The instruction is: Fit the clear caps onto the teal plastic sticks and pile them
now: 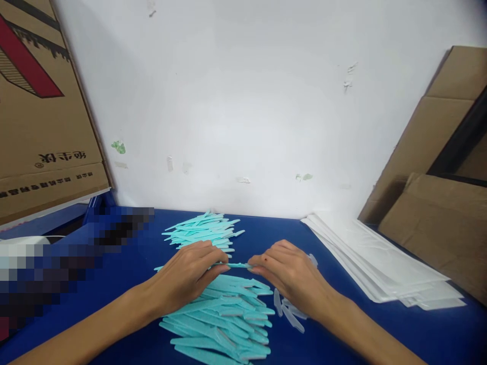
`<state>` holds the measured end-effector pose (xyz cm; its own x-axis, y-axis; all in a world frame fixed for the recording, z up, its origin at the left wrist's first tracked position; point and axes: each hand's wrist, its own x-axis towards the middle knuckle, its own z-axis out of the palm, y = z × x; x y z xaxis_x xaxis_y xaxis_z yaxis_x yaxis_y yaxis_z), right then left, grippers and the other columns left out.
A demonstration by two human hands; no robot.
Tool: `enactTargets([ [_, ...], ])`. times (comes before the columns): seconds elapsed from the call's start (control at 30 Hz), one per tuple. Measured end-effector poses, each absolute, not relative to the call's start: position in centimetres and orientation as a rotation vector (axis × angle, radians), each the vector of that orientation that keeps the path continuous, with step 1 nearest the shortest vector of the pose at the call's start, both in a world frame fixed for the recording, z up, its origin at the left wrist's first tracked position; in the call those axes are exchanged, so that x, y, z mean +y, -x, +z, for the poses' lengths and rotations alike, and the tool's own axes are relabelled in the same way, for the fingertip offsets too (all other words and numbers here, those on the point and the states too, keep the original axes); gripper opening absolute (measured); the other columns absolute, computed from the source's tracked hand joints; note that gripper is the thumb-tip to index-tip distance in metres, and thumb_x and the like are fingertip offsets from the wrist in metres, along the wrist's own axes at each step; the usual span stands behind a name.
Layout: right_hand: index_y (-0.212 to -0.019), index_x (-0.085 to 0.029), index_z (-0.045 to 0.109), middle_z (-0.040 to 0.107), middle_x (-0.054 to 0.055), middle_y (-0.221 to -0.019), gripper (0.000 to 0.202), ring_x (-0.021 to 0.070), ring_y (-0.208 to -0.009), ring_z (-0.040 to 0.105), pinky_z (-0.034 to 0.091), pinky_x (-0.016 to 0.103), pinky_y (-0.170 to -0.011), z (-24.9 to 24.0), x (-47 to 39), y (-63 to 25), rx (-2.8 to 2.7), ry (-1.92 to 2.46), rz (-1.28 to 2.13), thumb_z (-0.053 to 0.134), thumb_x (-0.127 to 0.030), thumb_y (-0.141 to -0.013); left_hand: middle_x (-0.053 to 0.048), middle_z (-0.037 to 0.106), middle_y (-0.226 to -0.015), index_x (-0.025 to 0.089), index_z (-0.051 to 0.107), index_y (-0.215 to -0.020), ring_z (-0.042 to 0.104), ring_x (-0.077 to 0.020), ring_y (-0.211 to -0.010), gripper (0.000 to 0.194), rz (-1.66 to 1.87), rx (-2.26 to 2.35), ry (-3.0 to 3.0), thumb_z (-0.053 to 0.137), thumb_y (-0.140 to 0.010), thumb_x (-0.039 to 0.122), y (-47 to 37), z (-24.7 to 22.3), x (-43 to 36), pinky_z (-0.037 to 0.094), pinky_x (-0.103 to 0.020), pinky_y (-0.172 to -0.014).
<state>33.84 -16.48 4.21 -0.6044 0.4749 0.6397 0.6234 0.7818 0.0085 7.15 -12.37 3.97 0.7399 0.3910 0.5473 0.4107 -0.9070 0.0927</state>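
Observation:
Between my two hands is a thin teal stick-like piece (239, 265), held level above the blue table. My left hand (194, 266) pinches its left part between thumb and fingers. The fingertips of my right hand (283, 268) are closed on its right end. Below my left hand lies a large pile of flat teal pieces (228, 319). Behind the hands is a second teal pile (205, 230). Several translucent whitish caps (292, 315) lie beside and partly beneath my right hand.
White sheets or bags (365, 258) are stacked on the right of the blue table (133, 268). Cardboard stands at the right (426, 132), and a printed cardboard box (49, 121) at the left. A white wall (236, 101) rises behind. The left edge is pixelated.

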Motion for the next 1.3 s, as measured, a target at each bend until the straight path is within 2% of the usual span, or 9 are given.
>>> enactTargets([
  [0.13, -0.106, -0.017, 0.065, 0.072, 0.002, -0.079, 0.014, 0.0148, -0.068, 0.065, 0.042, 0.03, -0.067, 3.6, -17.0, -33.0, -2.28, 0.75, -0.309, 0.052, -0.021, -0.105, 0.0, 0.067, -0.083, 0.02, 0.057, -0.103, 0.058, -0.0146, -0.068, 0.012, -0.91, -0.639, 2.894, 0.046, -0.106, 0.024, -7.6, 3.8, -13.3, 0.041, -0.027, -0.063],
  [0.27, -0.105, -0.018, 0.067, 0.073, 0.003, -0.079, 0.014, 0.0156, -0.069, 0.065, 0.043, 0.03, -0.067, 3.6, -17.6, -32.7, -2.25, 0.774, -0.291, 0.053, -0.021, -0.104, 0.003, 0.063, -0.076, 0.02, 0.057, -0.1, 0.047, -0.0109, -0.052, 0.015, -0.86, -0.677, 2.901, 0.044, -0.107, 0.023, -7.5, 3.9, -13.8, 0.031, -0.027, -0.049],
  [0.37, -0.106, -0.019, 0.068, 0.074, 0.004, -0.08, 0.015, 0.0161, -0.07, 0.066, 0.044, 0.031, -0.067, 3.7, -17.7, -32.8, -2.24, 0.769, -0.287, 0.053, -0.021, -0.104, 0.003, 0.062, -0.075, 0.02, 0.057, -0.101, 0.046, -0.0104, -0.051, 0.014, -0.89, -0.648, 2.889, 0.045, -0.107, 0.023, -7.4, 3.9, -13.8, 0.029, -0.027, -0.048],
  [0.5, -0.108, -0.019, 0.066, 0.074, 0.003, -0.082, 0.015, 0.0167, -0.072, 0.067, 0.046, 0.032, -0.072, 4.0, -17.4, -32.9, -2.32, 0.803, -0.28, 0.051, -0.021, -0.105, 0.001, 0.065, -0.078, 0.019, 0.058, -0.102, 0.055, -0.0124, -0.061, 0.013, -0.863, -0.6, 2.854, 0.046, -0.106, 0.023, -7.5, 4.1, -13.2, 0.035, -0.027, -0.054],
  [0.57, -0.116, -0.019, 0.063, 0.076, 0.004, -0.093, 0.018, 0.0181, -0.082, 0.07, 0.046, 0.036, -0.084, 4.3, -17.3, -33.0, -2.409, 0.853, -0.295, 0.049, -0.018, -0.105, -0.001, 0.066, -0.079, 0.018, 0.06, -0.1, 0.057, -0.0152, -0.068, 0.017, -0.804, -0.58, 2.809, 0.045, -0.106, 0.024, -7.5, 4.3, -12.7, 0.038, -0.028, -0.06],
  [0.7, -0.133, -0.02, 0.053, 0.073, 0.006, -0.119, 0.033, 0.0201, -0.105, 0.068, 0.038, 0.045, -0.105, 4.7, -17.0, -33.6, -2.468, 0.948, -0.347, 0.045, -0.01, -0.103, -0.005, 0.066, -0.085, 0.018, 0.063, -0.101, 0.058, -0.0211, -0.081, 0.026, -0.717, -0.807, 2.741, 0.04, -0.107, 0.027, -6.4, 4.8, -10.7, 0.042, -0.031, -0.069],
  [0.87, -0.125, -0.02, 0.059, 0.074, 0.006, -0.111, 0.029, 0.02, -0.097, 0.07, 0.04, 0.046, -0.105, 4.8, -16.6, -34.4, -2.439, 1.012, -0.339, 0.046, -0.01, -0.101, -0.007, 0.065, -0.097, 0.02, 0.064, -0.107, 0.056, -0.0234, -0.087, 0.029, -0.659, -1.144, 2.699, 0.038, -0.107, 0.033, -4.0, 4.6, -7.7, 0.043, -0.034, -0.075],
  [1.1, -0.117, -0.021, 0.065, 0.075, 0.005, -0.102, 0.024, 0.0202, -0.09, 0.071, 0.039, 0.049, -0.104, 5.6, -16.0, -35.4, -2.478, 1.106, -0.334, 0.048, -0.013, -0.102, -0.007, 0.067, -0.099, 0.019, 0.065, -0.098, 0.054, -0.0233, -0.089, 0.028, -0.599, -1.167, 2.774, 0.043, -0.105, 0.036, -3.0, 4.0, -6.2, 0.042, -0.035, -0.08],
  [1.3, -0.104, -0.024, 0.071, 0.076, 0.0, -0.095, 0.012, 0.0198, -0.086, 0.07, 0.043, 0.041, -0.094, 6.1, -15.3, -37.3, -2.578, 1.225, -0.144, 0.06, -0.023, -0.1, -0.007, 0.067, -0.104, 0.02, 0.066, -0.103, 0.056, -0.0227, -0.093, 0.03, -0.689, -1.068, 2.851, 0.043, -0.105, 0.041, -4.1, 5.0, -8.0, 0.045, -0.036, -0.084],
])
